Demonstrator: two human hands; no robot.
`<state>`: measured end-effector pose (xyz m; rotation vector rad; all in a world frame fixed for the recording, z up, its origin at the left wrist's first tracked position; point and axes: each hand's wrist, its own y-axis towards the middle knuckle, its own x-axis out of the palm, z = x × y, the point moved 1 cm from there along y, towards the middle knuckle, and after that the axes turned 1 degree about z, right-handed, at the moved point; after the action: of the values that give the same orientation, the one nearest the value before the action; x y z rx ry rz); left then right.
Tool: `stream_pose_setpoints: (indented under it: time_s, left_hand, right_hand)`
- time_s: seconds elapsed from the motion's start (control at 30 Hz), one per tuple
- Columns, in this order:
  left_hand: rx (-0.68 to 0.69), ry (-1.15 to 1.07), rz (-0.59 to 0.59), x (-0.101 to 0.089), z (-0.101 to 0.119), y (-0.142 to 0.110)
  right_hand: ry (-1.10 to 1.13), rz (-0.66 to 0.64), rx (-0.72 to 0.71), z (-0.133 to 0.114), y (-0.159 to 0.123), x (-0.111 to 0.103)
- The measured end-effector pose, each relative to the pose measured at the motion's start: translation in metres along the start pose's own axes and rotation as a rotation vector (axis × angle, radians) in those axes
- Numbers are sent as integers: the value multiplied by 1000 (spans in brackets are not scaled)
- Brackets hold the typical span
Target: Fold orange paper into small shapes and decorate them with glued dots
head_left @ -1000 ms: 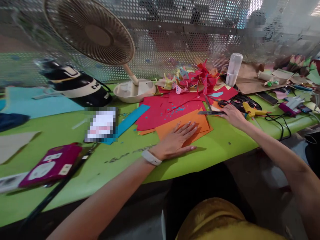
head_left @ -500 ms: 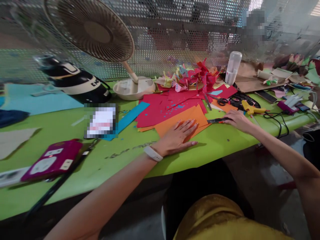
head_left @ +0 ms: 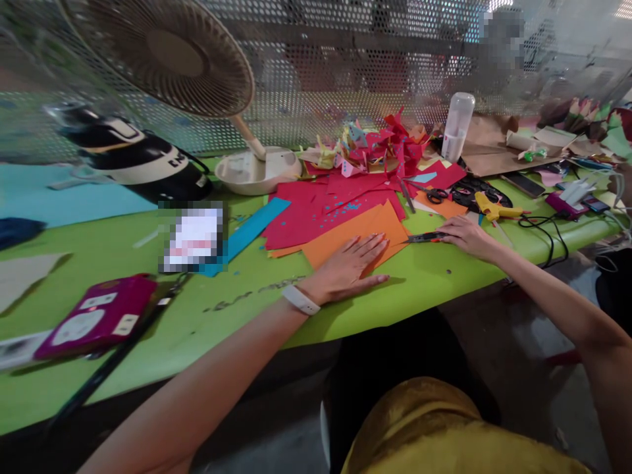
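Observation:
My left hand (head_left: 353,268) lies flat with spread fingers on orange paper (head_left: 326,245). Under that paper, and beyond it, red sheets (head_left: 299,217) are spread out, sprinkled with small blue bits. My right hand (head_left: 467,237) is closed around a dark utility knife (head_left: 427,237) with a reddish-orange part. Its tip points left, at the right corner of the orange paper; whether it touches cannot be made out. Beyond the knife lie black-handled scissors (head_left: 436,195). To the left of the sheets is a blue paper strip (head_left: 257,230).
A fan (head_left: 259,172), a black bottle (head_left: 148,164) and a pile of folded paper pieces (head_left: 390,148) stand at the back. A yellow glue gun (head_left: 496,208) with a black cord lies right. A purple power strip (head_left: 99,316) and a phone (head_left: 195,237) lie left.
The view has shifted slightly, so the things on the table appear a little further left. Both hands keep nearly the same place on the paper and the knife.

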<state>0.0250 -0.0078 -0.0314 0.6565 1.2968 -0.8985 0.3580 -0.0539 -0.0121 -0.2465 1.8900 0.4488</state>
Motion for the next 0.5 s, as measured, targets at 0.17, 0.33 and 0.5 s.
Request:
stream_pose_setpoints:
  time_s: [0.17,0.33,0.5]
  left_hand:
    - [-1,6,-12,-3,3,-1]
    - [-19,13,-40,-6,5,0]
    - [-28,12,-47,-5,5,0]
  right_hand:
    - [2,38,-32,-3,-3,3]
    - [-3,108,-125,-7,3,12]
    - [-10,132,-158,-3,-4,11]
